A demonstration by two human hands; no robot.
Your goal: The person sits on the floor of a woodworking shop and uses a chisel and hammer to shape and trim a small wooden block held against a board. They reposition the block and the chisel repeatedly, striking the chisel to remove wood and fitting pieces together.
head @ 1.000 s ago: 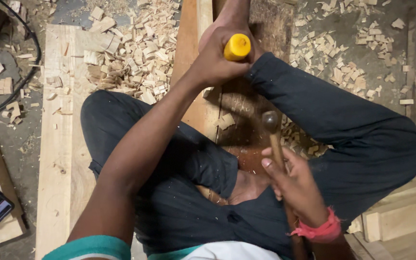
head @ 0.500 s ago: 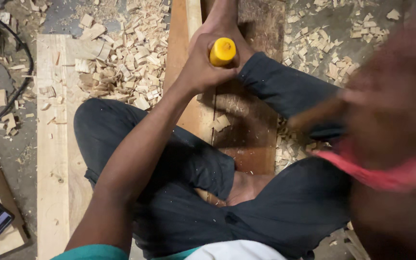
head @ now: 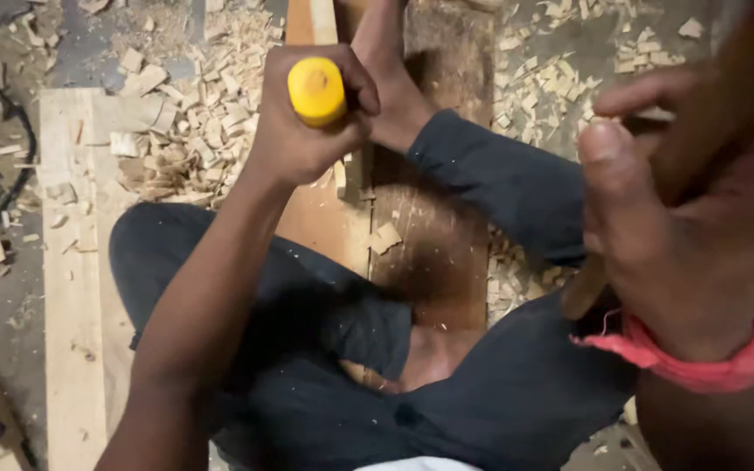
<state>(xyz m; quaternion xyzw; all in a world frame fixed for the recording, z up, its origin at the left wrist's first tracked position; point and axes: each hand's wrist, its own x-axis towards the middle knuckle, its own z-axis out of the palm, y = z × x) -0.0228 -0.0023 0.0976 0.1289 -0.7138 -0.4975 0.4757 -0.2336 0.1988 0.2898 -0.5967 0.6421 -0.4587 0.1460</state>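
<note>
Swinging closer to camera than half a second back: right hand (head: 682, 218), fingers wrapped tight on wooden hammer handle (head: 583, 288), head out of view. Sitting on wooden board (head: 412, 235), dark recess partly cut, more left to chop by the look. Lying thick around: wood chips (head: 185, 131). Gripping yellow-capped chisel (head: 316, 90) upright on board: left hand (head: 307, 122), fingers closed round it.

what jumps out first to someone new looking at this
The yellow chisel handle, gripped in the left hand over the plank at upper centre. Next, the right hand, large and blurred at the right edge, with a red wristband. Wood chips litter the floor at upper left.
</note>
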